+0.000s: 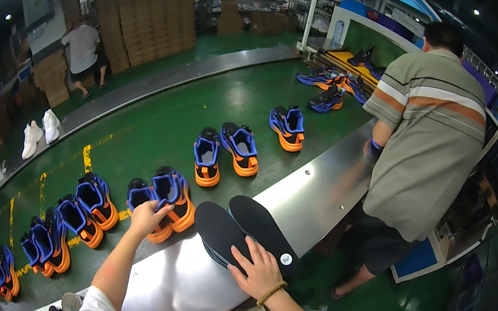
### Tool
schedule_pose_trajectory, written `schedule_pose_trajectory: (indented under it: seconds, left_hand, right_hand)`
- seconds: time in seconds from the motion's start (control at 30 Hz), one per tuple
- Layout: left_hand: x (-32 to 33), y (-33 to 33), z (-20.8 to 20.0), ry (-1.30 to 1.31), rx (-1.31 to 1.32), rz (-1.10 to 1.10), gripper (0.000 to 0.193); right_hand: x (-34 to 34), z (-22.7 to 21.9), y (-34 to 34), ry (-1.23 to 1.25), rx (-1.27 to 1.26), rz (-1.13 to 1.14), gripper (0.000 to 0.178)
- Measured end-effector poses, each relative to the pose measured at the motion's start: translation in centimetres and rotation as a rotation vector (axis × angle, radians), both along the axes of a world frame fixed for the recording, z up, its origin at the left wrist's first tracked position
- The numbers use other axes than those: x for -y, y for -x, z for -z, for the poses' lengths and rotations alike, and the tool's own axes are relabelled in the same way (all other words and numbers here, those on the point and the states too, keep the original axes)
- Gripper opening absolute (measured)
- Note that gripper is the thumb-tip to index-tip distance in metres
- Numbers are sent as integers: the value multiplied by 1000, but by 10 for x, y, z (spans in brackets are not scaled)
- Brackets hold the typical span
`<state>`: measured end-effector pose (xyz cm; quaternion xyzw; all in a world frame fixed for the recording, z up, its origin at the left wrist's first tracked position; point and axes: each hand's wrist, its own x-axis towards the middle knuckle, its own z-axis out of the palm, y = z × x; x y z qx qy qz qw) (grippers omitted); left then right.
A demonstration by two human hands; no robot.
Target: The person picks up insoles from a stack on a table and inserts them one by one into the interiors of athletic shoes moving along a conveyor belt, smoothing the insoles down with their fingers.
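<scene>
My left hand (148,219) is at the heel of a black, blue and orange sneaker (137,190), its fingers curled at the collar and partly hidden. That sneaker's mate (175,194) stands against it on the right. My right hand (257,269) lies with fingers spread on the near end of black insoles (216,226), and nothing shows gripped in it. More black insoles (260,224), one with a small round white sticker, lie beside these. Both piles rest on the metal ledge (185,291) in front of me.
Several matching sneakers (240,147) stand along the green belt (153,132) to both sides. White shoes (32,137) sit on its far rail. At right, a co-worker in a striped shirt (429,134) leans toward a machine (376,38). Another person (83,46) is by stacked cartons (144,10).
</scene>
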<state>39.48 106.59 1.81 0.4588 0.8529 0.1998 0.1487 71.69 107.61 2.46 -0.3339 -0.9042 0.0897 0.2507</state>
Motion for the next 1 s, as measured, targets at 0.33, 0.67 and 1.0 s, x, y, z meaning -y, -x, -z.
schedule_pose_trajectory:
  seconds: [0.33, 0.67, 1.0]
  left_hand:
    - [167, -137, -10, -169, -110, 86, 35]
    - [213, -165, -18, -554, -523, -145, 53]
    - [199, -89, 12, -811, 907, -640, 38]
  right_hand:
    - [-33, -31, 5, 383, 408, -93, 65]
    - [20, -99, -11, -13, -230, -239, 6]
    - [103, -100, 30, 50, 111, -651, 8]
